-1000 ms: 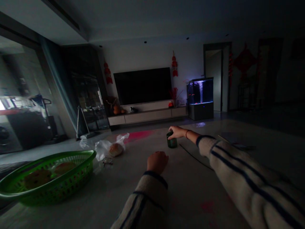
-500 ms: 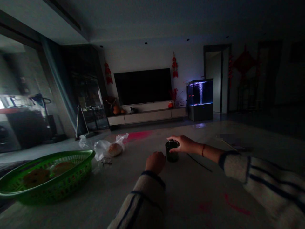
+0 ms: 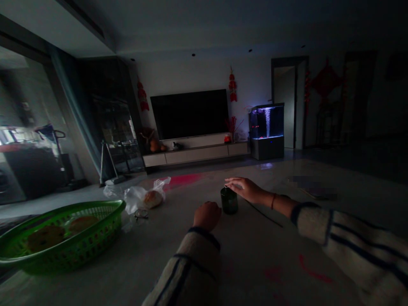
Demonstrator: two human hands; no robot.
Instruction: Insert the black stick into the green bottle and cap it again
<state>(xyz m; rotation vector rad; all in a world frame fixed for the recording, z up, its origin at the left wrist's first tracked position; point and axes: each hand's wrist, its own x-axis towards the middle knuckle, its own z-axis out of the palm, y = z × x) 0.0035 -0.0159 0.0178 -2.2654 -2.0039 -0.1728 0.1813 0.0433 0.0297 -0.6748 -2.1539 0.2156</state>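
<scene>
A small dark green glass bottle [image 3: 229, 201] stands upright on the pale tabletop [image 3: 255, 263]. My right hand [image 3: 248, 190] hovers at its neck from the right, with outstretched fingers over or touching the top; the dim light hides the exact contact. My left hand [image 3: 207, 216] rests on the table just left of the bottle, apart from it. Its fingers are curled under in a fist, and whatever they might hold is hidden. A thin dark stick [image 3: 265, 214] lies on the table behind and right of the bottle.
At the left sits a green plastic basket [image 3: 92, 238] with round baked items inside. A bun [image 3: 153, 199] in a clear plastic bag and glasses-like wire item [image 3: 140, 214] lie beside it. A flat object [image 3: 314, 189] is at the right. Beyond stands a lit aquarium [image 3: 267, 123].
My right hand has let go of the bottle's side and risen to its top, fingers straightening. The left hand and the bottle have stayed in place; the view has shifted slightly.
</scene>
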